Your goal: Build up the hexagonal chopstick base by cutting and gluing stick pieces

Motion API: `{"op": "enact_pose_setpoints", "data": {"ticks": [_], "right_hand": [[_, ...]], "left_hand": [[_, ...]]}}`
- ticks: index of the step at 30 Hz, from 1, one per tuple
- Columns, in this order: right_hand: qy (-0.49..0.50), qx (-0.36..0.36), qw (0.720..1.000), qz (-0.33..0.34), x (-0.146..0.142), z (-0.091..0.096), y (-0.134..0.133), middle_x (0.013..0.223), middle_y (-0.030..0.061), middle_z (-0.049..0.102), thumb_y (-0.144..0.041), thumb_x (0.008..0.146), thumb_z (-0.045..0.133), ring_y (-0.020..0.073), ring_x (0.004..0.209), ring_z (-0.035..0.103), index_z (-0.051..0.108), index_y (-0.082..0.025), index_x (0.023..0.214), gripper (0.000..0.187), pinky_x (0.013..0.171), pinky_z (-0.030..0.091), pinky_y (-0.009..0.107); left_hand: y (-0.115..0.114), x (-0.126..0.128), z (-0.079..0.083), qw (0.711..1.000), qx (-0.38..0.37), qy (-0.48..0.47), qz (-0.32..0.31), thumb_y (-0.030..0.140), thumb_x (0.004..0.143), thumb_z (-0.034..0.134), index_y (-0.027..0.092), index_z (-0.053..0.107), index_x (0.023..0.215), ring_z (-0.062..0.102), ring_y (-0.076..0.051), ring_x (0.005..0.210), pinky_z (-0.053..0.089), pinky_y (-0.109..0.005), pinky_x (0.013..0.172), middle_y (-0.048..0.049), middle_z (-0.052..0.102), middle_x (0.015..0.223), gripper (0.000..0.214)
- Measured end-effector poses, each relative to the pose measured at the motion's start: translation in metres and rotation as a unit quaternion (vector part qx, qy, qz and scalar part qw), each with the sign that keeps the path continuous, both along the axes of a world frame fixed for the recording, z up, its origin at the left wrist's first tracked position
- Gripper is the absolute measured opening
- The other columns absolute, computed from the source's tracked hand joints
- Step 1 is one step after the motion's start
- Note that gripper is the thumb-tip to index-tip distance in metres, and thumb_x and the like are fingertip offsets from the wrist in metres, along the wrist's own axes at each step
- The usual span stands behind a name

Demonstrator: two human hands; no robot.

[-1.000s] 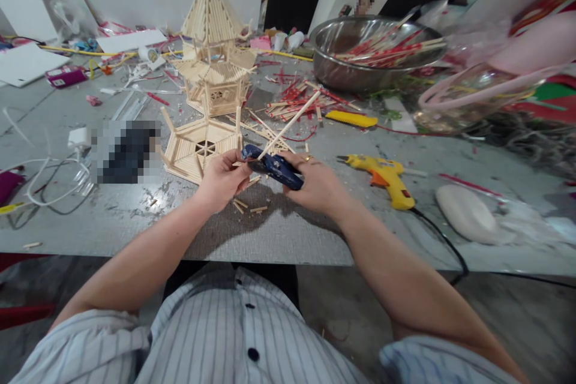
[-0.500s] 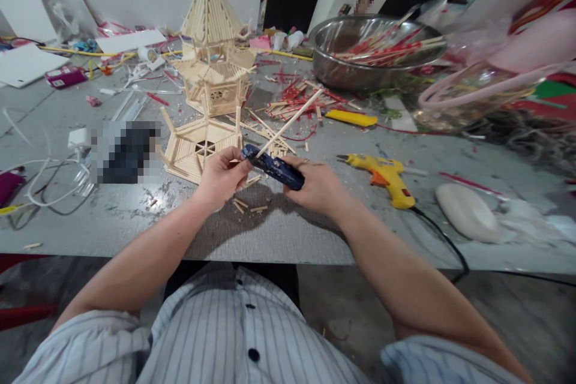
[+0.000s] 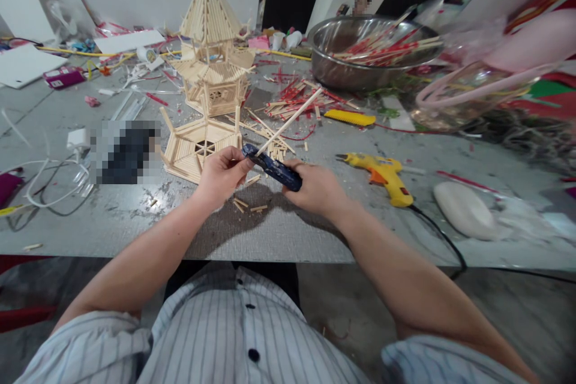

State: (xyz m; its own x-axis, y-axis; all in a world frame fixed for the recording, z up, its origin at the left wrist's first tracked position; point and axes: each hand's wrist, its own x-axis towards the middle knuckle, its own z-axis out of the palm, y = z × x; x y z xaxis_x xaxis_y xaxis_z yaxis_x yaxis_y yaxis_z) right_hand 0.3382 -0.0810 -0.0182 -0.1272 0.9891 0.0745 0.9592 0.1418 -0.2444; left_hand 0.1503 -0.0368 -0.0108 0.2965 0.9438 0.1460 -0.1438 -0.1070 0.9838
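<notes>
My right hand (image 3: 315,187) is closed round the dark blue handles of a cutter (image 3: 274,169) held just above the grey table (image 3: 288,234). A long pale wooden stick (image 3: 290,121) sits in the cutter's jaws and slants up to the right. My left hand (image 3: 221,175) is pinched on the stick's near end beside the jaws. Short cut stick pieces (image 3: 246,204) lie on the table under my hands. Just beyond my left hand rests a flat hexagonal stick base (image 3: 198,145), with a tall stick pagoda (image 3: 210,48) behind it.
A yellow glue gun (image 3: 382,175) with a black cord lies right of my hands, a white oval object (image 3: 464,211) beyond it. A steel bowl (image 3: 355,69) of red-tipped sticks stands at the back, loose sticks (image 3: 292,102) before it. White cables (image 3: 49,183) lie left.
The cutter handles have drawn closer together in my right hand. My hands and the stick stay in nearly the same place.
</notes>
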Motion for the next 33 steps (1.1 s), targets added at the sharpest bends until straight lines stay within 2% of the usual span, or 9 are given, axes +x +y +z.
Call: {"op": "enact_pose_setpoints", "data": {"ticks": [5,11,14,17,21,24,26,31,33], "right_hand": [[-0.033,0.007,0.999,-0.012,-0.002,0.001,-0.001,0.087,0.0066,0.071,-0.033,0.071,0.05,0.027,0.079,0.066,0.06,-0.021,0.107,0.038,0.068,0.047,0.036],[-0.052,0.008,0.998,-0.027,-0.005,0.002,-0.002,0.081,0.0106,0.07,-0.034,0.072,0.048,0.0279,0.074,0.065,0.062,-0.018,0.094,0.03,0.061,0.044,0.035],[-0.05,0.005,0.998,-0.032,-0.005,0.002,0.0,0.081,0.0105,0.07,-0.034,0.073,0.048,0.0283,0.075,0.065,0.061,-0.018,0.094,0.03,0.063,0.045,0.036],[-0.028,-0.005,0.999,-0.024,-0.001,0.002,0.004,0.09,0.0095,0.069,-0.033,0.072,0.05,0.0283,0.083,0.064,0.059,-0.019,0.105,0.038,0.069,0.047,0.037],[0.044,0.015,0.998,0.032,0.006,0.004,0.007,0.118,0.009,0.06,-0.026,0.068,0.052,0.0255,0.104,0.057,0.044,-0.02,0.126,0.058,0.085,0.046,0.037],[0.07,0.022,0.996,0.058,0.009,0.005,0.006,0.121,0.009,0.056,-0.022,0.068,0.051,0.0233,0.11,0.054,0.04,-0.02,0.13,0.063,0.093,0.043,0.035],[0.084,0.019,0.994,0.067,0.009,0.006,0.006,0.123,0.0092,0.054,-0.021,0.067,0.05,0.0229,0.114,0.051,0.038,-0.019,0.131,0.065,0.096,0.041,0.035],[0.113,-0.012,0.99,0.083,0.011,0.005,0.007,0.134,0.0044,0.046,-0.019,0.065,0.05,0.0233,0.123,0.043,0.029,-0.029,0.135,0.074,0.1,0.037,0.04],[0.113,-0.012,0.989,0.097,0.013,0.004,0.008,0.136,0.0047,0.043,-0.019,0.064,0.05,0.0232,0.126,0.04,0.027,-0.028,0.137,0.077,0.102,0.035,0.041]], "left_hand": [[0.001,0.0,-0.003,1.0,0.002,0.017,0.012,0.028,0.066,0.071,0.017,0.048,0.06,0.038,-0.003,0.035,0.026,-0.017,0.036,0.0084,0.044,0.04,0.026],[0.001,0.001,-0.001,0.999,0.003,0.033,0.023,0.025,0.066,0.07,0.017,0.049,0.061,0.037,-0.003,0.035,0.025,-0.017,0.036,0.0088,0.043,0.039,0.022],[0.001,0.001,0.001,0.998,0.012,0.052,0.028,0.023,0.066,0.069,0.017,0.05,0.063,0.037,-0.003,0.036,0.024,-0.018,0.037,0.0087,0.043,0.041,0.021],[0.0,0.001,0.001,0.996,0.031,0.078,0.042,0.021,0.067,0.067,0.017,0.05,0.062,0.037,-0.004,0.038,0.024,-0.019,0.039,0.0083,0.042,0.042,0.019],[-0.003,0.002,0.001,0.993,0.074,0.087,0.04,0.018,0.068,0.062,0.018,0.047,0.058,0.036,-0.004,0.042,0.026,-0.019,0.042,0.007,0.042,0.046,0.018],[-0.005,0.003,0.001,0.991,0.096,0.083,0.035,0.019,0.069,0.061,0.017,0.049,0.059,0.036,-0.005,0.044,0.027,-0.019,0.043,0.0058,0.044,0.048,0.016],[-0.005,0.003,0.0,0.993,0.093,0.071,0.022,0.022,0.069,0.061,0.017,0.052,0.062,0.037,-0.005,0.045,0.027,-0.02,0.044,0.0055,0.044,0.048,0.013],[-0.006,0.003,-0.002,0.998,0.046,0.033,-0.021,0.028,0.068,0.064,0.016,0.057,0.069,0.033,-0.004,0.04,0.023,-0.02,0.04,0.0075,0.041,0.046,0.014],[-0.007,0.004,-0.002,0.999,0.025,0.01,-0.043,0.029,0.067,0.066,0.016,0.057,0.068,0.032,-0.003,0.039,0.022,-0.019,0.039,0.0079,0.04,0.045,0.016]]}}
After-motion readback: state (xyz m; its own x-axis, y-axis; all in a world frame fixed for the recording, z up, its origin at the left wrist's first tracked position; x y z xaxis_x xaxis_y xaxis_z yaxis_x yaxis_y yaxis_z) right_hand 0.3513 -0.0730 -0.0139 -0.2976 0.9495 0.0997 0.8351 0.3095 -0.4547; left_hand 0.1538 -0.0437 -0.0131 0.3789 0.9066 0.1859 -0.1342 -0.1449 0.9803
